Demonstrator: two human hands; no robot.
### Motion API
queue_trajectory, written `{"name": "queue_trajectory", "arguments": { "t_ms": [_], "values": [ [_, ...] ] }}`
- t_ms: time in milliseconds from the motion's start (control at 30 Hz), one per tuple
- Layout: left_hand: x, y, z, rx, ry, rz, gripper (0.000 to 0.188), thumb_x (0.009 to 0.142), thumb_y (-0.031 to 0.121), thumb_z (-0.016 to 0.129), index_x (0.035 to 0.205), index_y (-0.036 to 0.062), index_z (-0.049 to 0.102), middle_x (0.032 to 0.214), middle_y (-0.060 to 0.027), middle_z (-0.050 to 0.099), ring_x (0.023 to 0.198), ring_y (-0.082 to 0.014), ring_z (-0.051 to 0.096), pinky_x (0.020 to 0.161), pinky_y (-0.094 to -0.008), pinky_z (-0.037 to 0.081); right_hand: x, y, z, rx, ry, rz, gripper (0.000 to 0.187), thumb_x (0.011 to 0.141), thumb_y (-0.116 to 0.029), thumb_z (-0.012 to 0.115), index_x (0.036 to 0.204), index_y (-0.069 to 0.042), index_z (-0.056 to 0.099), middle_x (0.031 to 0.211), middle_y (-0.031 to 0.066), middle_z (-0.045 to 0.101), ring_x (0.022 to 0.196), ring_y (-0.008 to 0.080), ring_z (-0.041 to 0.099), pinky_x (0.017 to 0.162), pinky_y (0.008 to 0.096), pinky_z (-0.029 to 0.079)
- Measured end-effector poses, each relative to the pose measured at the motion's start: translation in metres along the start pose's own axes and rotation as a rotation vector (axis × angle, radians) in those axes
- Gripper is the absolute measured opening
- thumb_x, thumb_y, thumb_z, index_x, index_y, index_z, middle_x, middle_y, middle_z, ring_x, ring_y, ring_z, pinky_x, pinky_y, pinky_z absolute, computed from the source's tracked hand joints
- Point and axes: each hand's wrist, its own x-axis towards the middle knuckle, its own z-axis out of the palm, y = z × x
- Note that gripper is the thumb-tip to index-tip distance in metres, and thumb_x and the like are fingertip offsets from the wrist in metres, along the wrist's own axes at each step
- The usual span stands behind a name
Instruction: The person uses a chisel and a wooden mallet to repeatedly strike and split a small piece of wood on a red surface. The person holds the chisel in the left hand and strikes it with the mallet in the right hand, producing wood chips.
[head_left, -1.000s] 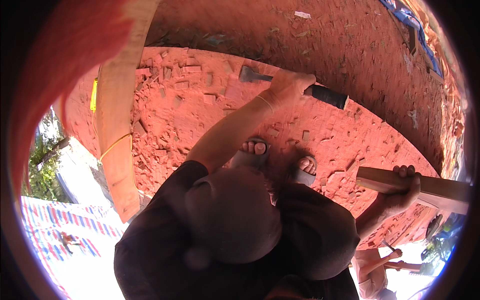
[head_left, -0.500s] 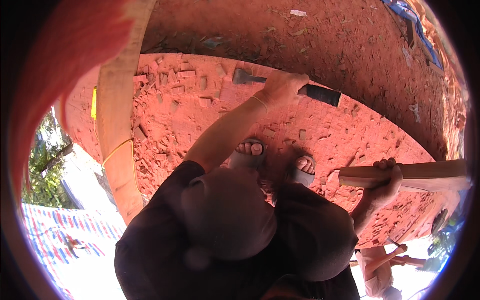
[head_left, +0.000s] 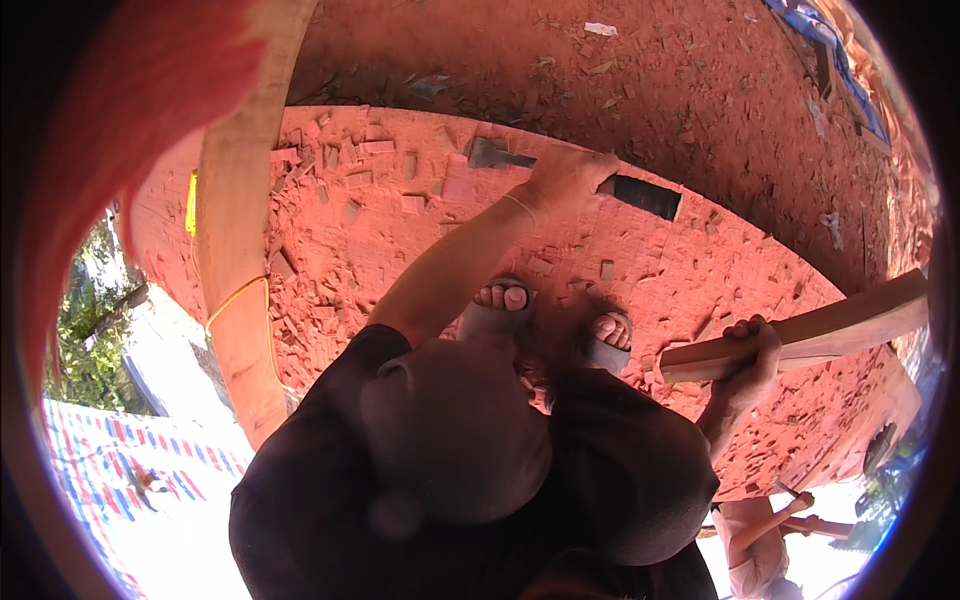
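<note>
A red surface (head_left: 700,240) spreads beneath our fingers. Our left hand (head_left: 570,180) has 1 chisel (head_left: 512,158), its fingers curled snugly round the middle, tips hidden from us; the blade (head_left: 485,153) juts left of them, the black handle (head_left: 648,197) right. We judge it stiff and dense, with the dark grip the surest hold. Our right hand (head_left: 752,362) wraps its fingers over 1 timber bar (head_left: 845,320) near the left end; most reaches out rightward, so we expect outward tipping and better balance nearer mid-length. Left of the left fingers lie loose chips (head_left: 378,147), then 1 plank (head_left: 235,200); below the right fingers is 1 other person (head_left: 755,545).
</note>
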Motion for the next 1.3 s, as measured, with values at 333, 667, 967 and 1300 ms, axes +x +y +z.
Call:
{"name": "queue_trajectory", "arguments": {
  "t_ms": [333,667,967,1300],
  "values": [
    [-0.043,0.003,-0.022,-0.004,-0.128,0.055,0.027,0.072,0.026,0.080,0.090,0.0122,0.065,0.079,-0.0077,0.069,0.075,-0.0312,0.070,0.062,-0.0459,0.052,-0.016,0.078,-0.030,-0.778,-0.361,0.342,0.020,0.076,-0.010,0.073,0.088,0.000,0.060,0.066,0.0044,0.060,0.055,0.0134,0.058,0.051,0.0298,0.048],
    [0.030,-0.015,-0.001,-0.034,0.044,-0.062,0.014,0.075,0.018,0.072,0.080,0.0104,0.062,0.072,-0.0101,0.065,0.070,-0.0343,0.068,0.059,-0.0472,0.050,-0.010,0.017,-0.055,-0.557,-0.106,0.128,0.024,0.079,-0.016,0.073,0.092,0.002,0.063,0.063,0.0087,0.060,0.050,0.0187,0.058,0.048,0.0307,0.046],
    [0.029,-0.020,-0.005,-0.027,0.059,-0.067,0.021,0.074,0.024,0.078,0.084,0.0113,0.063,0.077,-0.0094,0.069,0.073,-0.0324,0.070,0.062,-0.0464,0.053,0.014,0.007,0.055,0.075,-0.155,-0.033,0.021,0.092,-0.022,0.065,0.095,-0.002,0.061,0.078,0.0062,0.061,0.076,0.0176,0.059,0.076,0.0333,0.049],
    [0.009,-0.018,-0.032,-0.092,0.193,-0.099,0.016,0.074,0.018,0.073,0.080,0.0092,0.061,0.073,-0.0119,0.065,0.071,-0.0355,0.067,0.059,-0.0458,0.051,0.025,0.016,0.001,-0.599,-0.427,0.037,0.015,0.081,-0.008,0.072,0.086,-0.002,0.059,0.064,0.0065,0.061,0.052,0.0144,0.057,0.048,0.0281,0.045]
  ]
}}
